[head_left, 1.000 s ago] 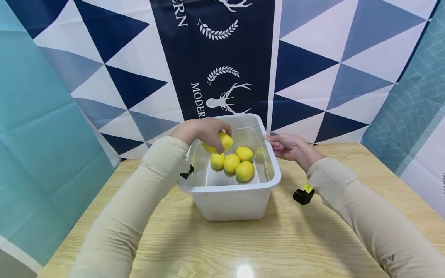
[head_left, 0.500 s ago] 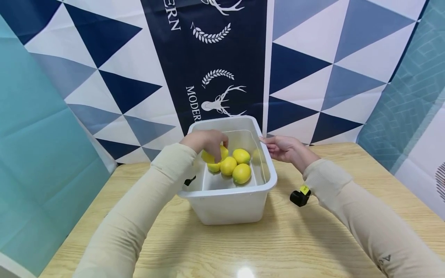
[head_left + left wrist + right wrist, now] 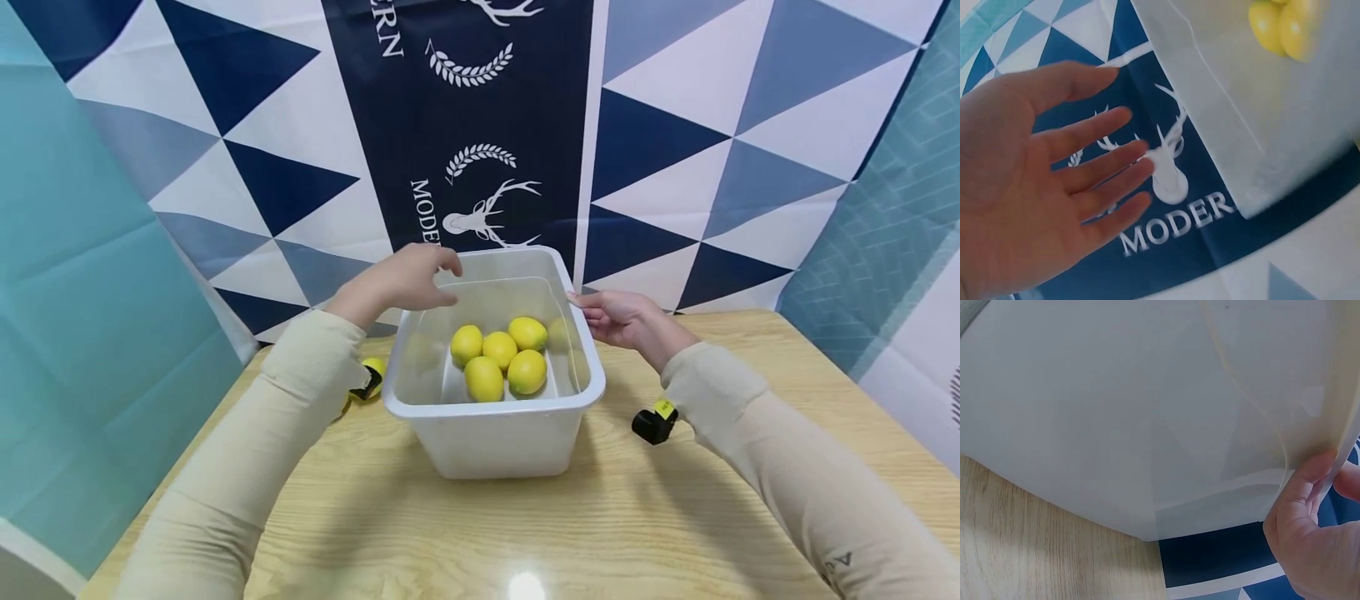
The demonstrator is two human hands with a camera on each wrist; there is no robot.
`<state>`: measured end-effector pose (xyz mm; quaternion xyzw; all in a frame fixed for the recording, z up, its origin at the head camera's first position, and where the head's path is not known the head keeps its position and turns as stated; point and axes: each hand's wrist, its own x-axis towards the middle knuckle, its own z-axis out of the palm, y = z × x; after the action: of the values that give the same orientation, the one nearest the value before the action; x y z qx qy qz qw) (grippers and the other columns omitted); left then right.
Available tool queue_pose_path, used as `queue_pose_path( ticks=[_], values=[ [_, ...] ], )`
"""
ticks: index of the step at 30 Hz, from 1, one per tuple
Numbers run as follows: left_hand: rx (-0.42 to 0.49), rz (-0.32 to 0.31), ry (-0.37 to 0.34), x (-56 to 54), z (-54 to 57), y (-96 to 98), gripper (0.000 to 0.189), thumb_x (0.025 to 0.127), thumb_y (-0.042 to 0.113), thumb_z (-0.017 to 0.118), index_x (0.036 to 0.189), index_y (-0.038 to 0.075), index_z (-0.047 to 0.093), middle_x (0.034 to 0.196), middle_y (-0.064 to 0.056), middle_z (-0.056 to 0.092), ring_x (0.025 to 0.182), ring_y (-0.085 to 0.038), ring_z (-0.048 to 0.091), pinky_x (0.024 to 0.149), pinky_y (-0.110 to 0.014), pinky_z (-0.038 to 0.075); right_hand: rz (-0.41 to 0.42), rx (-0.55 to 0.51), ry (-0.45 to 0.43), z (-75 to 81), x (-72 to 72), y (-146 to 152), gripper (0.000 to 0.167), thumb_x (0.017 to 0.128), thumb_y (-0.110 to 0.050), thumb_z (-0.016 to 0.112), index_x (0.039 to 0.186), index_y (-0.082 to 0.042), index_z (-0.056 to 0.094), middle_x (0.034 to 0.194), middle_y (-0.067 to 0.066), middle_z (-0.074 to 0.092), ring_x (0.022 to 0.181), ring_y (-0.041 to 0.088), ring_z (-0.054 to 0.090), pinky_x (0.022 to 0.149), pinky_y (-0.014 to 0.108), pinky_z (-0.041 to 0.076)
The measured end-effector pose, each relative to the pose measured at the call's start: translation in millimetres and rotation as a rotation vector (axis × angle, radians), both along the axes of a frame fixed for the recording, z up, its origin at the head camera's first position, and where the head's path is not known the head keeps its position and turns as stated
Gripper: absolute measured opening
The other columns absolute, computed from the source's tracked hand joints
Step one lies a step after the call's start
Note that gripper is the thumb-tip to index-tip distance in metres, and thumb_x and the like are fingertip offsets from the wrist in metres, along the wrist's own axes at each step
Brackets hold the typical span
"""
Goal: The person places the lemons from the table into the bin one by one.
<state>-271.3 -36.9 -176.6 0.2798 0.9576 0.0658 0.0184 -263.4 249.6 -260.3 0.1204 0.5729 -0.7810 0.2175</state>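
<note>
A white plastic bin (image 3: pixel 498 446) stands on the table with several yellow lemons (image 3: pixel 484 381) lying together on its floor. My left hand (image 3: pixel 401 283) is raised over the bin's left rim, thumb and fingers spread and holding nothing. In the left wrist view the same hand (image 3: pixel 1054 175) shows its bare palm beside the bin wall. With thumb and fingers, my right hand (image 3: pixel 622 317) pinches the bin's right rim; the right wrist view shows that grip (image 3: pixel 1310 531) at the edge. Left of the bin, another lemon (image 3: pixel 377 365) lies partly hidden behind my left wrist.
The wooden table (image 3: pixel 450 542) carries the bin near its back edge. Behind it hangs a patterned cloth (image 3: pixel 480 100) with triangles and a deer head, and a teal cloth (image 3: pixel 90 292) closes off the left side. A small black camera (image 3: pixel 654 423) hangs under the right wrist.
My left hand has let go of a lemon, which now lies with the others in the bin, and has moved left and up to the rim. The right hand keeps its hold.
</note>
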Motion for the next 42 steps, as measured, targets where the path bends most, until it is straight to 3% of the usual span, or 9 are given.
queue_pose_path(
  ticks=[6, 15, 27, 37, 42],
  values=[
    [0.154, 0.173, 0.116, 2.4, -8.9, -24.7, 0.047, 0.087, 0.03, 0.064, 0.128, 0.009, 0.055, 0.135, -0.013, 0.054, 0.124, -0.03, 0.051, 0.105, -0.048, 0.046, 0.0, -0.004, -0.007, -0.2, -1.8, 4, 0.017, 0.095, -0.016, 0.058, 0.107, -0.01, 0.047, 0.077, -0.002, 0.07, 0.076, 0.006, 0.066, 0.078, 0.019, 0.058],
    [0.339, 0.264, 0.115, -3.0, -35.0, -53.4, 0.053, 0.086, 0.035, 0.064, 0.131, 0.01, 0.051, 0.139, -0.012, 0.05, 0.126, -0.031, 0.047, 0.103, -0.05, 0.046, -0.002, -0.002, -0.007, -1.3, -3.2, 8, 0.015, 0.095, -0.016, 0.056, 0.106, -0.011, 0.047, 0.077, -0.002, 0.069, 0.074, 0.006, 0.066, 0.075, 0.018, 0.058],
    [0.37, 0.252, 0.059, -11.5, -73.5, -77.7, 0.05, 0.088, 0.033, 0.062, 0.13, 0.007, 0.05, 0.136, -0.015, 0.051, 0.124, -0.035, 0.049, 0.103, -0.052, 0.047, 0.004, -0.024, -0.005, -3.5, -4.8, 11, 0.011, 0.096, -0.014, 0.052, 0.105, -0.009, 0.047, 0.075, 0.0, 0.07, 0.072, 0.006, 0.067, 0.071, 0.018, 0.058],
    [0.384, 0.283, 0.131, -14.8, -108.7, -75.1, 0.073, 0.079, 0.035, 0.069, 0.141, 0.012, 0.04, 0.144, -0.018, 0.042, 0.132, -0.038, 0.039, 0.111, -0.057, 0.036, 0.003, -0.033, -0.01, -2.3, -4.1, 12, 0.012, 0.096, -0.014, 0.053, 0.105, -0.009, 0.046, 0.074, 0.0, 0.071, 0.071, 0.007, 0.067, 0.071, 0.019, 0.058],
    [0.365, 0.248, 0.141, -16.3, -124.3, -70.9, 0.07, 0.081, 0.034, 0.067, 0.142, 0.012, 0.04, 0.143, -0.019, 0.043, 0.131, -0.04, 0.04, 0.111, -0.056, 0.036, 0.011, -0.027, -0.002, -1.8, -4.2, 10, 0.013, 0.096, -0.015, 0.054, 0.106, -0.009, 0.046, 0.074, 0.0, 0.071, 0.071, 0.007, 0.067, 0.071, 0.019, 0.058]
  ],
)
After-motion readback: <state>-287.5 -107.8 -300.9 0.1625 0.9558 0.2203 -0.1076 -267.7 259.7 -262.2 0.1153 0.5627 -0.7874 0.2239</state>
